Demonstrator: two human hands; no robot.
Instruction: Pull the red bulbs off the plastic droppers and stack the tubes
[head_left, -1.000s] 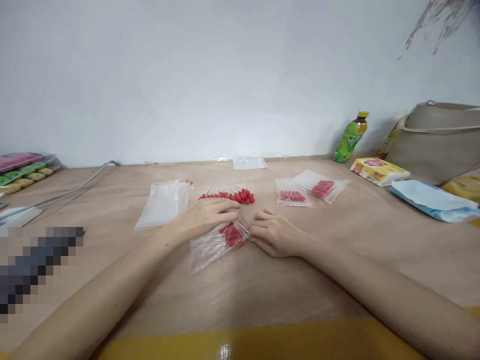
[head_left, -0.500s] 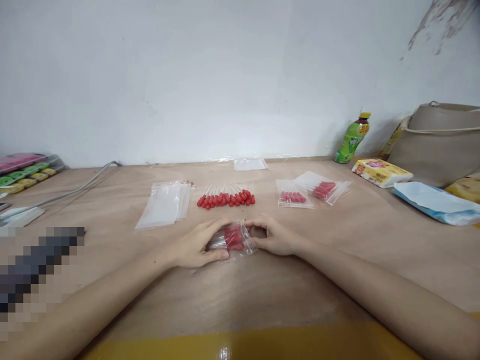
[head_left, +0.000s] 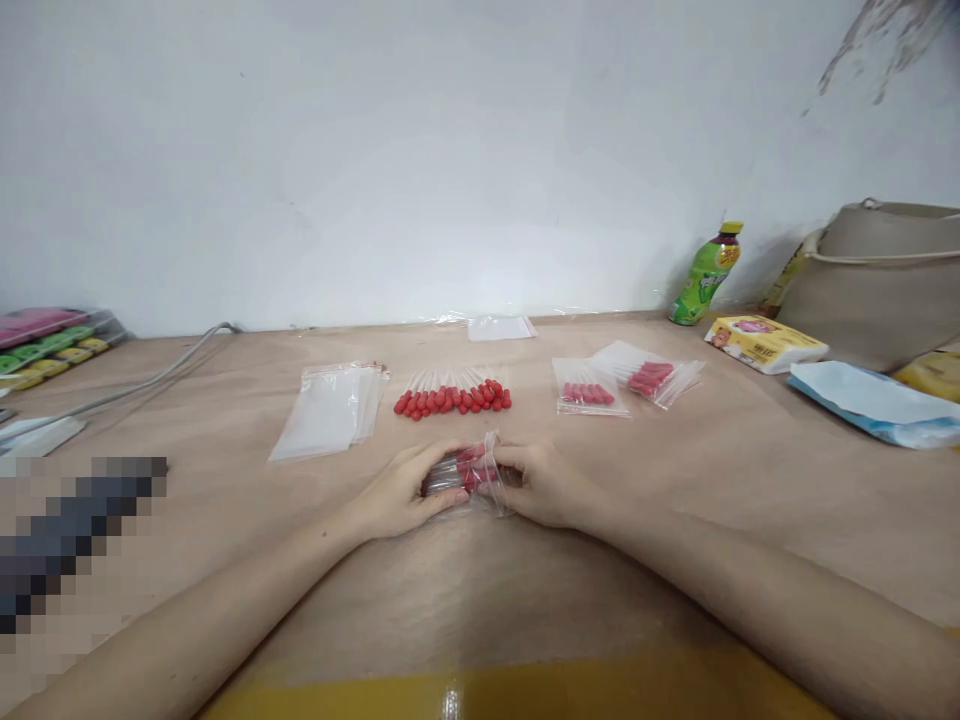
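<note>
A clear plastic bag (head_left: 478,466) with red-tipped clear sticks inside lies between my hands near the middle of the table. My left hand (head_left: 409,490) grips its left part, thumb in front and fingers behind. On the right, my right hand (head_left: 540,483) has its fingers at the bag's open-looking end, partly hidden by the plastic. Just beyond is a row of loose red-tipped sticks (head_left: 454,397). Flat clear bags (head_left: 326,405) lie to the left of the row. To its right are filled bags (head_left: 589,392) holding red-tipped pieces.
At the back right stand a green bottle (head_left: 705,275), a yellow tissue pack (head_left: 765,342), a blue-white packet (head_left: 870,400) and a grey bag (head_left: 877,290). A cable (head_left: 172,368) and a case of coloured items (head_left: 56,345) are at the left. A white sheet (head_left: 501,328) lies by the wall.
My right hand has moved left and further over the bag's right end. My left hand and the bag have shifted slightly right.
</note>
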